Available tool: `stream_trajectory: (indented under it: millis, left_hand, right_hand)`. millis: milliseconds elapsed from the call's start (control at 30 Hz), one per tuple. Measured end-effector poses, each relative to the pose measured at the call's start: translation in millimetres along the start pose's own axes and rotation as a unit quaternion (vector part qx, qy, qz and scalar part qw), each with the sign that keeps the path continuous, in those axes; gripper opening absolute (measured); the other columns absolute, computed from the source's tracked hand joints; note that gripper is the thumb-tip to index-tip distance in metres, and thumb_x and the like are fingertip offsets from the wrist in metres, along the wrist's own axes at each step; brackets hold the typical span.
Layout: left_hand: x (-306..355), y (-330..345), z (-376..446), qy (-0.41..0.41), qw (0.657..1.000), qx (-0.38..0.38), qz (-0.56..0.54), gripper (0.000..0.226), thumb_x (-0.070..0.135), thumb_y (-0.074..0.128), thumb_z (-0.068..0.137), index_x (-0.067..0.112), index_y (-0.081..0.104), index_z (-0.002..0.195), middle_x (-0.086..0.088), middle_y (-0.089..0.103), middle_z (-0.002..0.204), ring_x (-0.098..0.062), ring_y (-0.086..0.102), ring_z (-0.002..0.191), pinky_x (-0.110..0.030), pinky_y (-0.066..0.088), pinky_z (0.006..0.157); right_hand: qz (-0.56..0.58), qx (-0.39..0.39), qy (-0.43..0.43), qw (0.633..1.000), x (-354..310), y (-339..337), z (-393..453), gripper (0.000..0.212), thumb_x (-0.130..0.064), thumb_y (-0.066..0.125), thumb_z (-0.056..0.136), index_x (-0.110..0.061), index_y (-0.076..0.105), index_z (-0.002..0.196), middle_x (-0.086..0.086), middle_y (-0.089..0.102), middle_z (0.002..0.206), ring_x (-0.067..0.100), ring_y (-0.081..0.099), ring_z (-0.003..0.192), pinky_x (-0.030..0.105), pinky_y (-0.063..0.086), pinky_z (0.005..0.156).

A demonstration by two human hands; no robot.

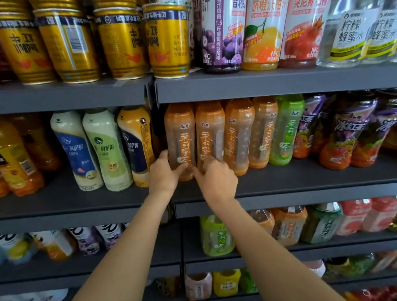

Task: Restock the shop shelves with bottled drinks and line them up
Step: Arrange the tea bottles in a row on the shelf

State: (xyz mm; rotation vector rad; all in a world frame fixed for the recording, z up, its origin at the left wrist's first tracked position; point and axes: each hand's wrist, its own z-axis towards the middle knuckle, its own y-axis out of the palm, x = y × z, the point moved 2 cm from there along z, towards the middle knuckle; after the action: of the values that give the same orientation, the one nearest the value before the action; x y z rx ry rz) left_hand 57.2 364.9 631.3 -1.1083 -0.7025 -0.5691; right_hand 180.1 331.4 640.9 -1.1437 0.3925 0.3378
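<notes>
Left hand (164, 172) grips leftmost orange bottle (181, 137) — right hand (216, 179) seemingly pinches its neighbour (211, 136).

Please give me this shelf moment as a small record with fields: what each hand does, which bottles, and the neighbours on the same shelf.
left hand: grips the lower part of the first orange tea bottle
right hand: fingers curled against the second orange tea bottle; grip unclear
row: four orange tea bottles side by side, upright, on the middle shelf
right neighbour: green tea bottle
left neighbour: dark blue milk tea bottle
</notes>
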Motion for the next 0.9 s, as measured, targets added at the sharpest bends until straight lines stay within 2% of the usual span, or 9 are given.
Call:
stream_trajectory:
  millis: [100,200,433,567,633,700,800,900]
  left_hand:
    - [-4,0,2,0.003,1.000,-0.008,-0.002,0.059,0.031,0.069,0.081,0.007,0.046,0.130,-0.011,0.060,0.123,-0.027,0.055,0.116,-0.042,0.046,0.096]
    - [-4,1,2,0.005,1.000,0.002,0.005,0.062,0.032,0.067,0.082,0.007,0.044,0.133,-0.011,0.059,0.125,-0.026,0.054,0.118,-0.038,0.045,0.098]
    - [-1,5,8,-0.008,1.000,-0.012,0.015,0.058,0.031,0.065,0.085,0.009,0.043,0.133,-0.012,0.059,0.125,-0.029,0.055,0.116,-0.041,0.046,0.095]
    - [6,3,8,-0.032,0.995,-0.033,0.084,0.052,0.033,0.058,0.090,0.006,0.041,0.131,-0.013,0.058,0.124,-0.032,0.053,0.116,-0.039,0.044,0.088]
    - [8,3,1,-0.042,0.991,-0.045,0.118,0.043,0.030,0.053,0.093,0.004,0.043,0.126,-0.015,0.058,0.122,-0.033,0.053,0.114,-0.037,0.043,0.083]
    - [5,4,-10,-0.055,0.991,-0.041,0.113,0.039,0.023,0.052,0.094,0.003,0.043,0.126,-0.017,0.058,0.121,-0.034,0.054,0.113,-0.038,0.043,0.086]
    - [-1,6,-29,-0.028,0.997,0.057,0.042,0.043,0.011,0.051,0.092,0.001,0.039,0.133,-0.019,0.055,0.123,-0.034,0.053,0.114,-0.039,0.043,0.091]
    - [12,8,-44,0.071,0.983,0.169,-0.013,0.035,0.002,0.054,0.087,-0.001,0.048,0.122,-0.019,0.050,0.118,-0.031,0.052,0.109,-0.038,0.046,0.092]
  right_hand:
    - [0.024,0.069,0.051,0.996,9,-9,5,0.050,-0.044,0.058,0.087,-0.008,0.042,0.117,0.007,0.046,0.120,0.026,0.056,0.106,0.033,0.046,0.067]
    - [-0.020,0.063,0.044,0.997,9,-16,12,0.056,-0.046,0.057,0.087,-0.008,0.036,0.123,0.007,0.043,0.124,0.024,0.058,0.106,0.032,0.049,0.072]
    - [-0.045,0.031,0.032,0.998,11,-19,22,0.045,-0.036,0.057,0.090,-0.005,0.041,0.120,0.010,0.050,0.124,0.032,0.059,0.108,0.037,0.049,0.080]
    - [-0.036,0.009,0.038,0.999,4,-22,30,0.042,-0.026,0.061,0.089,-0.004,0.043,0.120,0.013,0.054,0.125,0.035,0.057,0.112,0.039,0.049,0.085]
    - [-0.051,0.001,0.032,0.998,3,-26,34,0.032,-0.019,0.060,0.091,-0.004,0.050,0.116,0.015,0.059,0.119,0.035,0.058,0.110,0.038,0.049,0.083]
    - [-0.058,0.006,0.025,0.998,8,-30,33,0.019,-0.013,0.056,0.092,-0.004,0.058,0.109,0.016,0.063,0.111,0.035,0.061,0.104,0.038,0.050,0.079]
    - [0.003,0.080,0.035,0.996,27,-41,24,0.020,-0.021,0.054,0.093,-0.005,0.064,0.098,0.014,0.067,0.095,0.032,0.065,0.090,0.034,0.051,0.070]
    - [0.086,0.163,0.088,0.979,52,-62,20,0.041,-0.033,0.059,0.089,-0.002,0.052,0.115,0.014,0.063,0.109,0.030,0.061,0.098,0.035,0.048,0.073]
